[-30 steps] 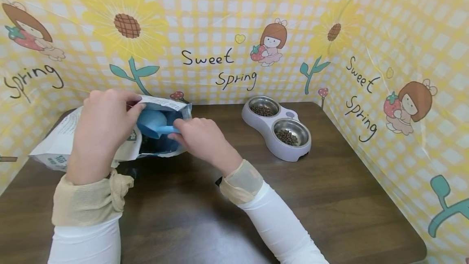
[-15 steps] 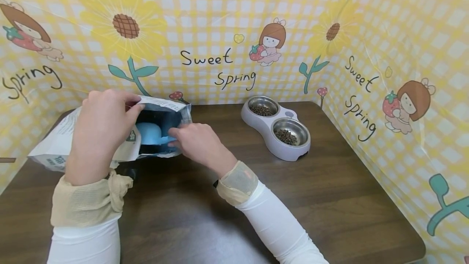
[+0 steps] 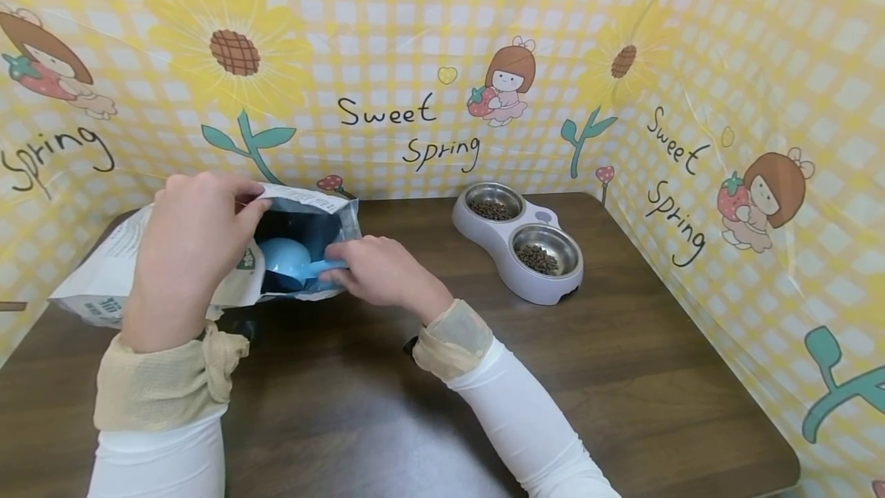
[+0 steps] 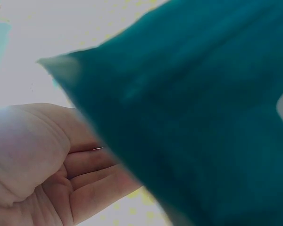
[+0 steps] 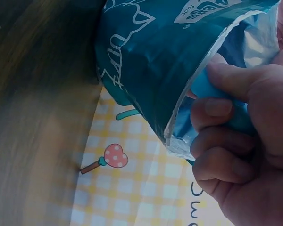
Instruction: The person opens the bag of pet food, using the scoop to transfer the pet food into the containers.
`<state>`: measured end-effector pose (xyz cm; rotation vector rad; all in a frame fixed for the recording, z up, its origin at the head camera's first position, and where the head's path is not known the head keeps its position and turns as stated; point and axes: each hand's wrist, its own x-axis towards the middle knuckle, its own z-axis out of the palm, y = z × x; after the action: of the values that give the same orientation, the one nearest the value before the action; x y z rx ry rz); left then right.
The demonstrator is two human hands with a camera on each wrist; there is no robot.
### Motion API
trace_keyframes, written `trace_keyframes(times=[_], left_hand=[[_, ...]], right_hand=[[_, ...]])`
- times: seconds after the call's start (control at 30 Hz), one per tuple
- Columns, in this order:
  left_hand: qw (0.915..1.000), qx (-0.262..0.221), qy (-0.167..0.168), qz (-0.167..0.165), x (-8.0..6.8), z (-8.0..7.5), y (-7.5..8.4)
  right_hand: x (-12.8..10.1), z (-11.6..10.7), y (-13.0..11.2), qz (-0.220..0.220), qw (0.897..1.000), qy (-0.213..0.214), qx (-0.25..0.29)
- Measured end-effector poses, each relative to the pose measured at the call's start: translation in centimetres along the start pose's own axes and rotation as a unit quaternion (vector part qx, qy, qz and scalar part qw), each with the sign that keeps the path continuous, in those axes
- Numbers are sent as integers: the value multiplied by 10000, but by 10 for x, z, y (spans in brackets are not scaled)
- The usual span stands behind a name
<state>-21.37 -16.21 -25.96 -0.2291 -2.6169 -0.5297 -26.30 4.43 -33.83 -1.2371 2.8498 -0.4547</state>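
Observation:
A pet food bag (image 3: pixel 104 260), white with a teal side seen in the right wrist view, lies on its side with its mouth facing right. My left hand (image 3: pixel 197 244) pinches the upper edge of that mouth between thumb and fingers. Inside the opening sits the round cup of a light blue scoop (image 3: pixel 285 258). Its handle is gripped by my right hand (image 3: pixel 383 271), thumb on top and fingers curled beneath, right at the bag's rim. The scoop's contents are hidden. In the left wrist view, the bag's teal side covers my left fingertips.
Right of the bag, a pale lilac double pet bowl (image 3: pixel 487 240) stands toward the back of the brown wooden table (image 3: pixel 657 375). Both of its steel dishes hold some brown kibble. A yellow checked cloth (image 3: pixel 387 37) walls the table at the back and sides.
The scoop has gone down from the upper part of the bag's mouth into the opening, then shifted slightly right. My left hand stays on the edge; the bowl has not moved.

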Motion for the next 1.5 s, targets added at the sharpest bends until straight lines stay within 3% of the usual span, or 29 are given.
trace_keyframes(times=[0.43,0.9,1.1,1.37,1.5], left_hand=[[10000,6,73,3,0,-1,0],[9999,2,-99,-76,0,-1,0],[9999,14,-91,-68,0,-1,-1],[10000,-48,-34,-23,0,-2,-2],[10000,-37,-85,-33,1,-1,-2]], right_hand=[[-1,-9,19,-136,9926,-173,1194],[2,0,17,420,9714,-317,2316],[-1,-5,21,723,9525,-518,2912],[-4,-10,27,1174,9014,-728,4104],[-6,-13,29,1237,8901,-782,4316]])
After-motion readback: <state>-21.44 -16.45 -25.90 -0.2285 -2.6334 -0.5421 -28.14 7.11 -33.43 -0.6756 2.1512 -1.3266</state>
